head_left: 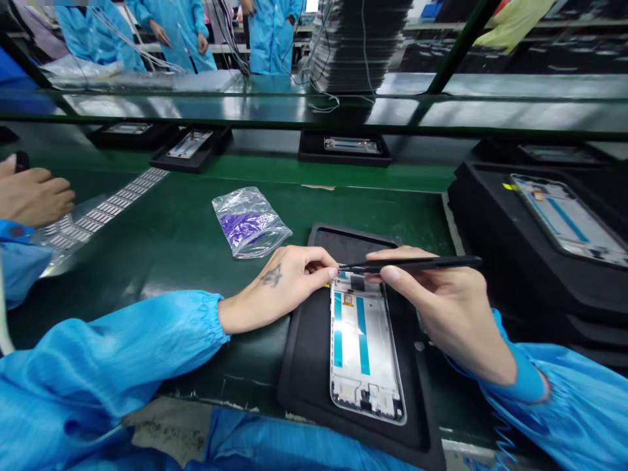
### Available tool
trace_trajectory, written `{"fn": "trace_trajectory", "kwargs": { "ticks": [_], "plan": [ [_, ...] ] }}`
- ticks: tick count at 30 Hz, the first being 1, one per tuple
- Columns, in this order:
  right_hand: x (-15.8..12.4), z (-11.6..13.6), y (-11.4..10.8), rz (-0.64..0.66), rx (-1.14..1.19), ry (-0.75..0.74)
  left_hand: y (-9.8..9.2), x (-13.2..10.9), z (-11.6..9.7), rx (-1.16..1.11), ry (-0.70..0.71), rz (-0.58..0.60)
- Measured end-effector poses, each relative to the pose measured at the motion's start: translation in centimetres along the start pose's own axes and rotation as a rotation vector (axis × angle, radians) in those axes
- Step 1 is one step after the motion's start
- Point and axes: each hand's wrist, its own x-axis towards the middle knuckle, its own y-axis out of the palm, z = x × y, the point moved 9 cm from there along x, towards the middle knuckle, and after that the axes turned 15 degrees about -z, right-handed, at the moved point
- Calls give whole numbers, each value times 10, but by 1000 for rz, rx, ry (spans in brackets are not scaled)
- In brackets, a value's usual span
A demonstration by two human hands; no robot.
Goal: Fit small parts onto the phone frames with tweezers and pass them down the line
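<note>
A phone frame (364, 345) with blue strips lies in a black tray (304, 366) in front of me on the green belt. My left hand (279, 284) rests at the tray's upper left, its fingers pinched together at the frame's top edge on something too small to make out. My right hand (441, 307) grips black tweezers (412, 264), held level, with the tips meeting my left fingertips above the frame's top corner.
A clear bag of purple parts (250, 222) lies beyond my left hand. A sheet of small labels (103, 212) runs to the left, by another person's hand (32, 196). More trays with frames (564, 216) (350, 147) stand right and behind. People in blue coats (272, 33) work at the back.
</note>
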Motion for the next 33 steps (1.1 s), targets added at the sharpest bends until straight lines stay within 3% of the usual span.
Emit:
{"fn": "trace_trajectory", "kwargs": {
  "ticks": [10,20,23,27,30,33],
  "plan": [
    [3,-10,2,13,-35,49,0,0,0,13,23,-25],
    [6,-12,-3,3,3,-28,-3,1,-3,47,64,-21],
    [16,-8,-8,0,-121,-146,-4,-9,-23,187,280,-7],
    [22,-7,-4,87,-220,-253,34,-67,-51,408,724,336],
    [20,-7,0,110,-234,-281,52,-99,-51,480,841,378],
    [16,-8,2,106,-269,-301,62,-111,-48,470,890,344]
  ]
}}
